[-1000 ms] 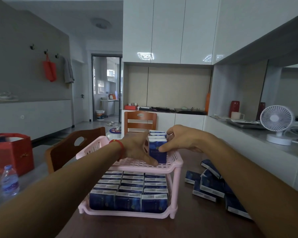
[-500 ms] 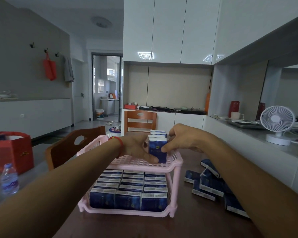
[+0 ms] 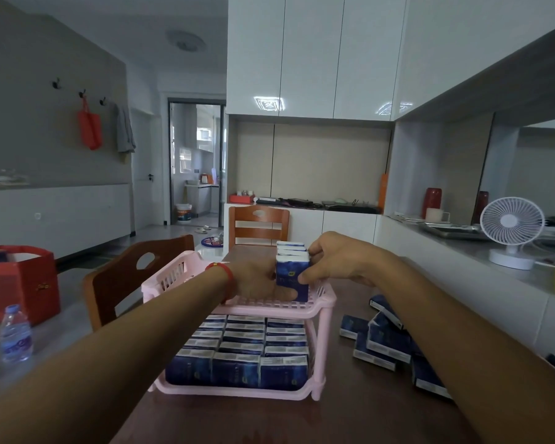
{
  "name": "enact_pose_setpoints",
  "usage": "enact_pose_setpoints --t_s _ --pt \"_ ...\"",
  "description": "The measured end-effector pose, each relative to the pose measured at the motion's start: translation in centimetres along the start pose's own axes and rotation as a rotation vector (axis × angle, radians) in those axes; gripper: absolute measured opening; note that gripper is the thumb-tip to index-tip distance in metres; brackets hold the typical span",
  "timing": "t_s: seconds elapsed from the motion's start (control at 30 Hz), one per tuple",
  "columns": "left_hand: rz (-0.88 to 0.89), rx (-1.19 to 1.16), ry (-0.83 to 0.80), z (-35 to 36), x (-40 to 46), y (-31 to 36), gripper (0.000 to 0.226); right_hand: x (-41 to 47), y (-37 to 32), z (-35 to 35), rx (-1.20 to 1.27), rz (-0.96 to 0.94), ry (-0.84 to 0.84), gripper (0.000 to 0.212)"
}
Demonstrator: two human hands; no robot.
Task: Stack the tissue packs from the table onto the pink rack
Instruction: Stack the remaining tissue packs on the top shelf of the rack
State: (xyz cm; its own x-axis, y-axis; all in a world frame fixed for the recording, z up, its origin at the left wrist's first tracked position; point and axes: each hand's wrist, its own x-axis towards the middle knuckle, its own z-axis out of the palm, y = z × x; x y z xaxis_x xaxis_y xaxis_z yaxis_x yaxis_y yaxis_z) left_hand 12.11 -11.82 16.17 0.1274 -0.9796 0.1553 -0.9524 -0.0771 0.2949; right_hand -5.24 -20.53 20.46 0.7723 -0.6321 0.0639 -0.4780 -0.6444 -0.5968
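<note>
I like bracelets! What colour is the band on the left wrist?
Red. The band circles the left wrist, seen best in the head view.

Dark blue wrapping with white edges is seen on the tissue packs (image 3: 291,277). The rack (image 3: 321,307) is pink, the table (image 3: 350,418) dark brown, the wristband (image 3: 222,271) red.

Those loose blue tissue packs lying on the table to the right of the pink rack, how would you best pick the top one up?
Probably from above, with the right hand. The top pack in the loose tissue packs lies tilted on the pile with its long edges exposed, so pinch across its narrow width, thumb on one long side, fingers on the other.
</note>
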Motion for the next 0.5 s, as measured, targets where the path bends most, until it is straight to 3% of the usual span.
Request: enact_pose_setpoints --t_s 0.13,0.23,0.3,0.37,0.43,0.5 --pt "-0.049 -0.126 -0.024 -0.4 -0.9 0.2 0.07 -2.0 0.3 -1.1 0.095 -0.039 0.083 0.043" --pt "-0.13 -0.314 -0.083 -1.4 -2.0 0.2 0.062 -3.5 2.5 -2.0 0.209 -0.057 0.178 0.052" --pt "-0.179 -0.368 -0.069 -2.0 -3.1 0.3 0.065 -4.9 4.6 -2.4 0.261 -0.059 0.223 0.045" --pt "-0.183 -0.394 0.103 -2.0 -4.4 0.8 0.064 -6.4 6.8 -2.7 0.276 -0.053 0.276 0.03" --pt "-0.143 -0.313 0.476 -1.1 -6.3 2.3 0.048 -7.9 9.5 -2.8 0.289 -0.019 0.343 0.022" --pt "0.006 -0.296 0.822 0.8 -8.7 5.1 0.029 -9.1 12.7 -2.3 0.238 0.036 0.411 0.017"
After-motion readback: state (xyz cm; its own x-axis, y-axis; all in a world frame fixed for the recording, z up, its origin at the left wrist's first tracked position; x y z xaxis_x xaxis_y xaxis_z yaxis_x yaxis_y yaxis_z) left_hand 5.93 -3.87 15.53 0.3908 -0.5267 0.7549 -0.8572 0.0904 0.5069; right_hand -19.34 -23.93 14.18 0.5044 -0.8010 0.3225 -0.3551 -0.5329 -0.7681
